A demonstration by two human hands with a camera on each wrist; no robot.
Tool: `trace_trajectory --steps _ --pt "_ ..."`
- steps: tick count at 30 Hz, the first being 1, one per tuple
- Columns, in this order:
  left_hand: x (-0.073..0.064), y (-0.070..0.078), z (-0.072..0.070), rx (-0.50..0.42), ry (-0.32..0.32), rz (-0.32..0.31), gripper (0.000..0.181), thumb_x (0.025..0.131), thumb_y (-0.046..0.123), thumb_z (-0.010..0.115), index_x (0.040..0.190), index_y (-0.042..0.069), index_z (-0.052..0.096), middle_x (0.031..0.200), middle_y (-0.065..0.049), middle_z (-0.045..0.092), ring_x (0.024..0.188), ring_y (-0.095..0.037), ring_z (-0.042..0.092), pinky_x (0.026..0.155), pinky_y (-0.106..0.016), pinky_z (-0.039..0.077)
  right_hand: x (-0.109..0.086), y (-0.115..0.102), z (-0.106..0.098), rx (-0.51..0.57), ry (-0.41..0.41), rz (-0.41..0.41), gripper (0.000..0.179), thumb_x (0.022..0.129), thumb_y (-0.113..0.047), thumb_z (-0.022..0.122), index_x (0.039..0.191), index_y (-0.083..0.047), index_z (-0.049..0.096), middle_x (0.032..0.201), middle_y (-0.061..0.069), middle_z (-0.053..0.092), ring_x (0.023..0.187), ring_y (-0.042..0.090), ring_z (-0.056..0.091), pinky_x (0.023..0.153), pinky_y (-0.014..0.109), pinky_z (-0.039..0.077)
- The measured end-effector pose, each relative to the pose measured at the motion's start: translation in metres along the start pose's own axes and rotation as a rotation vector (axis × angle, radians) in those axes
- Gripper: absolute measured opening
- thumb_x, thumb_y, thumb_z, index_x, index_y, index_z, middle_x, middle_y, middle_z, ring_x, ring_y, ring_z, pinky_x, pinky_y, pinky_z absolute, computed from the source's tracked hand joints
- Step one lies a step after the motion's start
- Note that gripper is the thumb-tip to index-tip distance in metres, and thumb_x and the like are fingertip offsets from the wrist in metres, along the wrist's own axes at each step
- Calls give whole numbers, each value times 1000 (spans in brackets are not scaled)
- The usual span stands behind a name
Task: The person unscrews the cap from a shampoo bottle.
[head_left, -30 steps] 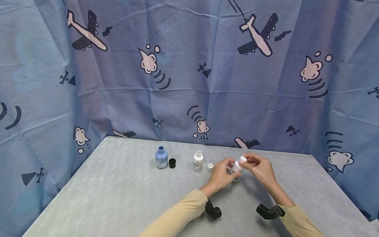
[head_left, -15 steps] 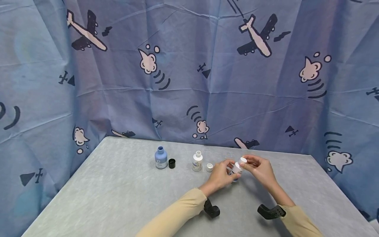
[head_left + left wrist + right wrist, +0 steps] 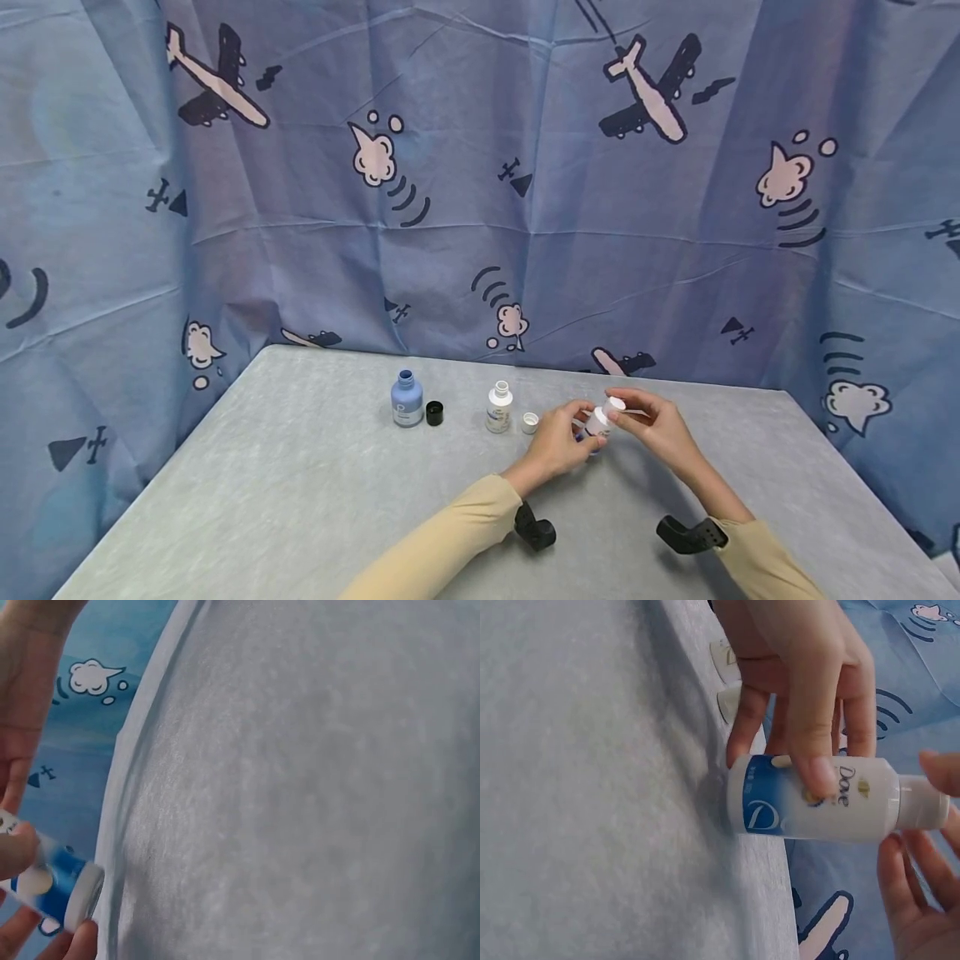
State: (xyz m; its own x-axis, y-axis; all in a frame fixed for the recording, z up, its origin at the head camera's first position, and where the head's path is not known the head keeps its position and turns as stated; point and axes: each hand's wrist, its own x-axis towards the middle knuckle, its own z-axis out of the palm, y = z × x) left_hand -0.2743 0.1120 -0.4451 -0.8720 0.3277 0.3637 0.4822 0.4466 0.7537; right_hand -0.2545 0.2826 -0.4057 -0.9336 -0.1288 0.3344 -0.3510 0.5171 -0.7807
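Observation:
My left hand [image 3: 557, 442] grips a small white Dove bottle [image 3: 855, 799] with a blue lower label, holding it tilted. In the right wrist view its thumb presses across the label. The white cap [image 3: 924, 802] sits on the bottle's neck. Fingers and thumb of my right hand [image 3: 662, 433] pinch this cap from both sides. The left wrist view catches only the bottle's base [image 3: 86, 896] and parts of the hands. Left of the hands stand an uncapped white bottle [image 3: 498, 408] and an uncapped blue bottle [image 3: 407, 402], both upright.
A loose white cap [image 3: 530, 423] lies beside the standing white bottle, and a black cap [image 3: 434, 412] beside the blue one. Behind the grey table [image 3: 300, 500] hangs a blue curtain [image 3: 450, 208] printed with airplanes.
The right hand's fingers have shifted slightly around the cap. The bottle stays in the left hand at nearly the same place; the standing bottles have not moved.

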Motion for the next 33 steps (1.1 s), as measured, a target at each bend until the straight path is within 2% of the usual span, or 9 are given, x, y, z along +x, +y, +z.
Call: trace_trajectory --steps 4,6,8,9,13,15,16,24,33 --pt "-2 2 1 72 64 21 41 76 22 80 114 11 65 98 -3 71 77 -4 60 69 -11 44 1 -2 3 -75 55 119 43 88 -27 69 123 -2 61 114 16 64 88 0 58 73 22 51" --pt "-2 4 2 96 87 20 41 76 23 80 113 13 65 97 -2 71 78 -4 60 69 -10 43 2 4 6 -111 113 142 43 86 -35 71 118 -8 64 106 8 67 82 1 58 65 27 50" --pt "-3 4 3 101 95 12 40 76 24 80 112 14 66 98 -1 71 78 -3 60 69 -10 43 3 3 7 -132 137 182 43 84 -37 73 115 -9 65 102 7 69 82 6 59 64 30 49" --pt "-3 5 3 97 95 9 40 76 24 80 112 14 65 98 -1 71 78 -4 60 69 -11 43 5 14 9 -143 159 170 43 82 -42 74 113 -12 67 98 1 69 80 5 59 62 30 49" --pt "-4 7 2 65 88 -2 39 77 23 79 113 14 65 100 -2 71 79 -5 61 70 -11 44 5 3 8 -160 165 206 44 81 -39 76 112 -9 67 98 7 70 77 2 58 65 23 47" --pt "-4 8 2 56 92 -2 39 77 22 79 113 13 65 99 -2 71 79 -5 61 69 -10 43 5 2 7 -170 174 198 44 81 -39 76 111 -9 68 97 7 71 74 -3 56 63 20 47" --pt "-4 8 2 53 96 -2 39 77 22 79 113 13 65 99 -2 71 78 -4 60 69 -10 43 3 -11 6 -167 165 213 43 82 -35 76 112 -6 67 100 12 70 74 -3 56 65 20 47" --pt "-3 5 2 13 107 5 39 77 20 78 113 12 65 100 -3 70 79 -3 60 70 -10 45 3 -12 6 -114 141 159 41 83 -28 75 115 -2 66 105 18 70 75 -8 58 67 16 50" --pt "-4 1 0 -45 30 20 41 81 23 76 118 9 62 103 -5 69 81 -6 63 72 -12 47 0 -8 2 -23 57 20 38 87 -15 70 122 0 63 111 21 68 81 -8 61 69 15 52"
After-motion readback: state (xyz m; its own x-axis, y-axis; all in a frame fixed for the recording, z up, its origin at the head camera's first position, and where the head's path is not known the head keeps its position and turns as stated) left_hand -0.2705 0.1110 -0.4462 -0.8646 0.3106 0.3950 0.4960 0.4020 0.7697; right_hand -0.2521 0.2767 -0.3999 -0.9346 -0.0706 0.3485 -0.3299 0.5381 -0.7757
